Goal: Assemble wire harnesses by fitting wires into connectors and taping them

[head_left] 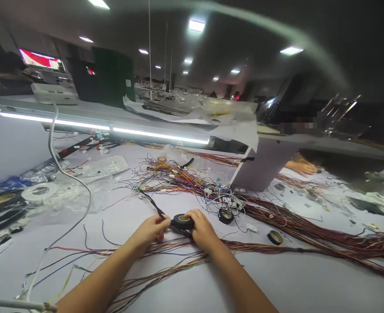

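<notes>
My right hand [200, 228] is closed around a roll of black tape [183, 221]. Just to its left, the fingers of my left hand [152, 229] pinch a black-wrapped wire bundle [153, 202], whose free end slants up and away to the left. Between the two hands, black tape reaches from the roll to the bundle. Under both hands run loose coloured wires [175, 245], spread across the white table. Two more tape rolls lie to the right, one near the wire pile [225, 215] and another black roll [275, 237] farther over.
A tangled heap of wires [179, 174] lies ahead, and a thick red-brown harness [296, 221] trails right. A white cable [87, 191] hangs at left near a reel [38, 191] and plastic bags. Behind a divider [263, 165], another person's hand [301, 167] rests over wires.
</notes>
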`<state>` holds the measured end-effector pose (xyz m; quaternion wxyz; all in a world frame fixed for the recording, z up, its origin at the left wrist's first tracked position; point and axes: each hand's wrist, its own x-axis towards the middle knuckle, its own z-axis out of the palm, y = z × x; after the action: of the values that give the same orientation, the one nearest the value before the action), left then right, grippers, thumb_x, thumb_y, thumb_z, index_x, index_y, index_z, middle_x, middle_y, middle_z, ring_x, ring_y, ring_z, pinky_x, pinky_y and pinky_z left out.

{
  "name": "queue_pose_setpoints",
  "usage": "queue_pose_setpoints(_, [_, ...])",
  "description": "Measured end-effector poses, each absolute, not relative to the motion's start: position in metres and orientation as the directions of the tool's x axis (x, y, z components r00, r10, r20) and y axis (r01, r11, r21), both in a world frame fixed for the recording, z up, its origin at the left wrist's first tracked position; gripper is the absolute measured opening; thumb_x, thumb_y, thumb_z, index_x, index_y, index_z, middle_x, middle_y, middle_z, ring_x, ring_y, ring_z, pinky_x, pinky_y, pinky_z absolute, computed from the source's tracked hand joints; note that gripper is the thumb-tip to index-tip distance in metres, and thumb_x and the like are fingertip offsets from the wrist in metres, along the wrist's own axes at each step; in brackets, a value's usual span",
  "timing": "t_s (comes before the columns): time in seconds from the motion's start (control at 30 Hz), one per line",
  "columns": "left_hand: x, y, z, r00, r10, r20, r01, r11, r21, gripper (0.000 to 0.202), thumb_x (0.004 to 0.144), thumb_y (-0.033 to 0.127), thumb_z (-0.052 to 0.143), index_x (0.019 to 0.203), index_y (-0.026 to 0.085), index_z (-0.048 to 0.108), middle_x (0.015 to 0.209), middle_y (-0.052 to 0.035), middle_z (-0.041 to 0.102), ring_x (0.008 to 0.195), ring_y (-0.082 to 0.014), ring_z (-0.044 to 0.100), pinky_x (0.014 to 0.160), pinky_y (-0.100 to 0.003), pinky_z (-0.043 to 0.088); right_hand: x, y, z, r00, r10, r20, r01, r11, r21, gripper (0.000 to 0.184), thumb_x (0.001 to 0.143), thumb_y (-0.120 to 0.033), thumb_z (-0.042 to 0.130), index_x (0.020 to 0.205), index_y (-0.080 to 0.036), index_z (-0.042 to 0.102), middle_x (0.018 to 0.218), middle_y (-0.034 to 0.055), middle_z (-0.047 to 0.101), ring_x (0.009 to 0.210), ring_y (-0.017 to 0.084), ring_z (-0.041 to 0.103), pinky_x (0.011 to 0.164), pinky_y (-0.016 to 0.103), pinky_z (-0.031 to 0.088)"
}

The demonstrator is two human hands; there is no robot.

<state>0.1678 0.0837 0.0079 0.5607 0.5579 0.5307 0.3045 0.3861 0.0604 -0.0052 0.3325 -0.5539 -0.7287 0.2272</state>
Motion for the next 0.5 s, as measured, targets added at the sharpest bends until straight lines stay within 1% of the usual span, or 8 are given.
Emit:
queue_pose_setpoints(0.07, [0.172, 0.086, 0.005, 0.263, 0.923, -0.28, 0.286, 0.203, 0.936, 0.048, 0.062, 0.06, 0.067, 0.078, 0.015, 0.062, 0.05, 0.0038, 0.055, 0.043, -0.0126, 0.047, 0.046, -0.025, 0.036, 0.387, 0.058, 0.005, -0.228, 0.959, 0.167, 0.717, 0.281, -0.638, 0.059, 0.062, 0.007, 0.04, 0.11, -0.022, 0.061, 0.125, 0.0073, 0.055, 0.119, 0.02, 0.05, 0.103, 0.036, 0.038])
queue_pose_setpoints(0.13, [0.175, 0.088, 0.001, 0.236, 0.931, -0.278, 0.317, 0.197, 0.928, 0.045, 0.064, 0.061, 0.064, 0.071, 0.017, 0.06, 0.044, 0.0054, 0.05, 0.04, -0.0129, 0.044, 0.045, -0.025, 0.032, 0.38, 0.053, 0.018, -0.266, 0.952, 0.154, 0.753, 0.305, -0.583, 0.058, 0.064, 0.006, 0.043, 0.112, -0.021, 0.061, 0.133, 0.0081, 0.05, 0.124, 0.021, 0.046, 0.106, 0.036, 0.035])
queue_pose_setpoints(0.17, [0.177, 0.088, -0.002, 0.221, 0.937, -0.271, 0.327, 0.19, 0.926, 0.044, 0.066, 0.062, 0.061, 0.068, 0.018, 0.058, 0.042, 0.0057, 0.049, 0.04, -0.0129, 0.043, 0.045, -0.025, 0.031, 0.373, 0.05, 0.023, -0.283, 0.943, 0.175, 0.756, 0.332, -0.565, 0.053, 0.066, 0.003, 0.046, 0.112, -0.02, 0.06, 0.132, 0.0083, 0.051, 0.123, 0.021, 0.046, 0.105, 0.034, 0.036])
queue_pose_setpoints(0.27, [0.178, 0.086, -0.008, 0.21, 0.946, -0.248, 0.336, 0.169, 0.927, 0.047, 0.066, 0.066, 0.058, 0.061, 0.02, 0.052, 0.04, 0.0061, 0.047, 0.04, -0.0124, 0.041, 0.045, -0.025, 0.028, 0.348, 0.051, 0.032, -0.338, 0.918, 0.206, 0.791, 0.396, -0.467, 0.034, 0.078, -0.012, 0.056, 0.111, -0.021, 0.06, 0.114, 0.0065, 0.058, 0.107, 0.02, 0.055, 0.093, 0.03, 0.044])
queue_pose_setpoints(0.3, [0.178, 0.085, -0.009, 0.21, 0.946, -0.248, 0.333, 0.169, 0.928, 0.048, 0.066, 0.068, 0.057, 0.06, 0.021, 0.05, 0.04, 0.006, 0.047, 0.04, -0.0123, 0.041, 0.045, -0.025, 0.028, 0.342, 0.054, 0.033, -0.344, 0.921, 0.183, 0.825, 0.389, -0.411, 0.028, 0.083, -0.018, 0.056, 0.11, -0.022, 0.061, 0.109, 0.0057, 0.059, 0.099, 0.019, 0.057, 0.086, 0.029, 0.046])
queue_pose_setpoints(0.37, [0.177, 0.083, -0.009, 0.207, 0.945, -0.255, 0.324, 0.18, 0.929, 0.05, 0.067, 0.071, 0.054, 0.06, 0.022, 0.046, 0.041, 0.0057, 0.048, 0.04, -0.0122, 0.041, 0.044, -0.025, 0.029, 0.334, 0.065, 0.034, -0.324, 0.937, 0.129, 0.892, 0.348, -0.29, 0.018, 0.089, -0.022, 0.053, 0.102, -0.022, 0.065, 0.104, 0.0051, 0.059, 0.088, 0.017, 0.06, 0.076, 0.026, 0.047])
queue_pose_setpoints(0.43, [0.178, 0.083, -0.008, 0.202, 0.942, -0.27, 0.313, 0.199, 0.929, 0.05, 0.069, 0.071, 0.053, 0.062, 0.022, 0.045, 0.043, 0.0056, 0.048, 0.04, -0.0118, 0.042, 0.043, -0.024, 0.03, 0.332, 0.073, 0.034, -0.304, 0.947, 0.098, 0.922, 0.319, -0.221, 0.017, 0.09, -0.022, 0.051, 0.089, -0.02, 0.067, 0.101, 0.0059, 0.059, 0.079, 0.015, 0.06, 0.069, 0.025, 0.045])
queue_pose_setpoints(0.5, [0.179, 0.084, -0.006, 0.195, 0.94, -0.282, 0.306, 0.215, 0.927, 0.047, 0.074, 0.067, 0.051, 0.064, 0.022, 0.046, 0.045, 0.0053, 0.049, 0.04, -0.0117, 0.044, 0.043, -0.023, 0.032, 0.325, 0.068, 0.034, -0.324, 0.939, 0.12, 0.921, 0.341, -0.186, 0.02, 0.09, -0.019, 0.049, 0.081, -0.018, 0.067, 0.096, 0.0077, 0.06, 0.075, 0.016, 0.059, 0.066, 0.026, 0.044])
